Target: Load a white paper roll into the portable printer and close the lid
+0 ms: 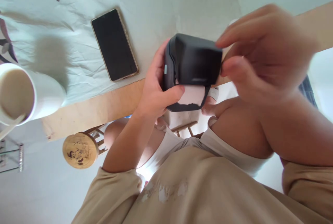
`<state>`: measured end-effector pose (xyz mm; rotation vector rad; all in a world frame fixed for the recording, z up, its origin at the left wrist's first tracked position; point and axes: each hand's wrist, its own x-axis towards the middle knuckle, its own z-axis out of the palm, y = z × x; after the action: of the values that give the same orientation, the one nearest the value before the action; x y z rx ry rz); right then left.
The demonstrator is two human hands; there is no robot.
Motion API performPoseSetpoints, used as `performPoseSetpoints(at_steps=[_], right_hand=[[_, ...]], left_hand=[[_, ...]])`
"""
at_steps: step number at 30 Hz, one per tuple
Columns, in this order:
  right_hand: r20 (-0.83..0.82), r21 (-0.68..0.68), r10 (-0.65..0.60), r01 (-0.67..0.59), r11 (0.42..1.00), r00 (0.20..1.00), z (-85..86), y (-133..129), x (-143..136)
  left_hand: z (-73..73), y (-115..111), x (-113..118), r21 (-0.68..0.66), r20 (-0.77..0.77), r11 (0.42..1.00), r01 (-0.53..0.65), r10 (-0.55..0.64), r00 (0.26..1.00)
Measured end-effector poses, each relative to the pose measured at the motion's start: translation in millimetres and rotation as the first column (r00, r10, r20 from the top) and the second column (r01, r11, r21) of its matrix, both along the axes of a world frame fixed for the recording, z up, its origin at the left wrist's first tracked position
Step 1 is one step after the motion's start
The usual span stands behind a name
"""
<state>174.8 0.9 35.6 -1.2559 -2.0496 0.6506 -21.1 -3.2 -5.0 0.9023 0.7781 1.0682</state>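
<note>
A small black device point(197, 59), with a strip of white paper point(193, 95) showing at its lower side, is held up over the table edge. My left hand point(158, 88) grips its left side, the thumb lying by the paper. At the device's right side is my right hand point(262, 50), blurred by motion, its thumb and forefinger close to the right edge. Whether those fingers touch or pinch the device is not clear.
A dark-screened phone point(114, 45) lies on the cloth-covered table point(153, 5). At the left is a white cup point(48, 90) of light brown drink with a spoon handle. Below the wooden table edge point(114, 109) stands a round wooden stool point(80, 150).
</note>
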Motion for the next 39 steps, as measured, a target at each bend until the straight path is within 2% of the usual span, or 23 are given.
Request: performPoseSetpoints(at_steps=[3,6,11,17,21,27,31,36,39], right_hand=[[0.006,0.109,0.094,-0.094,0.990,0.996,-6.1,3,-3],[-0.007,0.005,0.107,-0.107,0.994,0.994,-8.5,4,-5],[-0.057,-0.153,0.071,-0.079,0.985,0.996,-8.4,3,-8],[-0.025,-0.154,0.074,-0.077,0.985,0.997,-11.3,5,-9],[-0.022,-0.154,0.074,-0.077,0.985,0.997,-11.5,5,-9],[-0.007,-0.159,0.067,-0.068,0.985,0.998,-11.2,5,-9],[-0.007,-0.156,0.076,-0.076,0.985,0.997,-12.9,6,-9],[0.021,-0.100,0.082,-0.079,0.992,0.996,-14.2,5,-9],[0.063,0.016,0.072,-0.074,0.997,0.995,-13.4,4,-8]], left_hand=[[3.7,-1,4,-0.018,0.014,0.999,-0.026,0.027,1.000],[7.7,-3,10,-0.009,0.049,0.996,-0.084,0.085,0.995],[11.3,-3,16,-0.075,0.000,0.985,-0.156,0.156,0.988],[3.9,1,9,-0.029,0.023,0.999,-0.036,0.037,0.999],[5.5,2,9,-0.063,0.023,0.995,-0.072,0.073,0.997],[11.0,2,7,-0.093,0.035,0.996,-0.002,0.005,0.999],[10.3,1,7,-0.089,0.069,0.996,-0.014,0.021,0.997],[8.6,2,6,-0.066,0.042,0.998,0.019,-0.017,0.999],[9.2,4,5,-0.067,0.127,0.997,0.025,-0.016,0.992]])
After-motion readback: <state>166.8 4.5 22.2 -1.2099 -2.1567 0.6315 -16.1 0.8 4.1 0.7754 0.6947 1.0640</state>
